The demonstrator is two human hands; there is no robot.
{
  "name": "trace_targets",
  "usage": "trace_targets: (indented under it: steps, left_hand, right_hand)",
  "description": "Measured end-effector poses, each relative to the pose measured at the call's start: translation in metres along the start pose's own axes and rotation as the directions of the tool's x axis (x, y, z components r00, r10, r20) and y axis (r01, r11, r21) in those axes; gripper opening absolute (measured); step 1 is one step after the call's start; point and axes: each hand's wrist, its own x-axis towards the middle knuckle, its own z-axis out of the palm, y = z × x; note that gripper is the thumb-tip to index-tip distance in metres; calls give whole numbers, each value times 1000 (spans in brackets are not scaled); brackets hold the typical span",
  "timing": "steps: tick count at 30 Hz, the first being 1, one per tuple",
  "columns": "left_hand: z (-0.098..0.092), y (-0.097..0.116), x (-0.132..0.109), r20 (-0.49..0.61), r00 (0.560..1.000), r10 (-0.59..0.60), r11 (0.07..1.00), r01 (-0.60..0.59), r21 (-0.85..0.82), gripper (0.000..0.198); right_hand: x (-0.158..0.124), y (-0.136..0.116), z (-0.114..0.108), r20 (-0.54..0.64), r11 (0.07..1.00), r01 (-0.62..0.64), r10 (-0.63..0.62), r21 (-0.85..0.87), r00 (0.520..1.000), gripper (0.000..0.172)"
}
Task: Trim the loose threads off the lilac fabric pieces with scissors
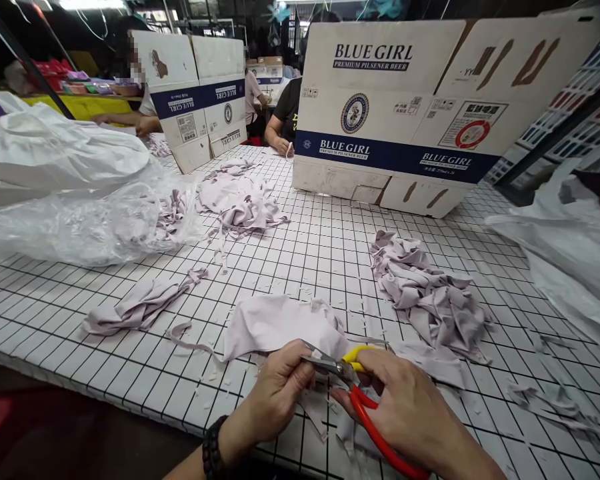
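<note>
My right hand is closed on scissors with one yellow and one red handle; the blades are parted and point left. At the blade tips, my left hand pinches a thin edge of pale mauve fabric, partly hidden by the fingers. The fabric piece lies on the table just beyond both hands, with a narrow strap trailing left. Another folded piece rests to the left. A crumpled pile of the same fabric is at the right, and a looser pile lies farther back.
Large cardboard boxes stand across the back of the grid-patterned table. Clear plastic and a white bag cover the left side; another plastic bag is at right. Small scraps are scattered about. Other people sit beyond the boxes.
</note>
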Motion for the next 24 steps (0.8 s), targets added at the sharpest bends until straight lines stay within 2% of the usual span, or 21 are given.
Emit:
trace_targets:
  steps: [18, 21, 24]
  left_hand:
    - [-1, 4, -1, 6, 997, -71, 995, 72, -71, 34]
    - [-2, 4, 0, -10, 994, -105, 989, 103, -105, 34]
    - [-3, 4, 2, -11, 992, -128, 982, 125, -139, 33]
  right_hand:
    - [7, 10, 13, -61, 998, 61, -59, 33, 996, 42]
    - [9, 10, 12, -23, 987, 19, -15, 159, 1000, 43]
    - [9, 12, 5, 83, 915, -73, 44, 396, 996, 37]
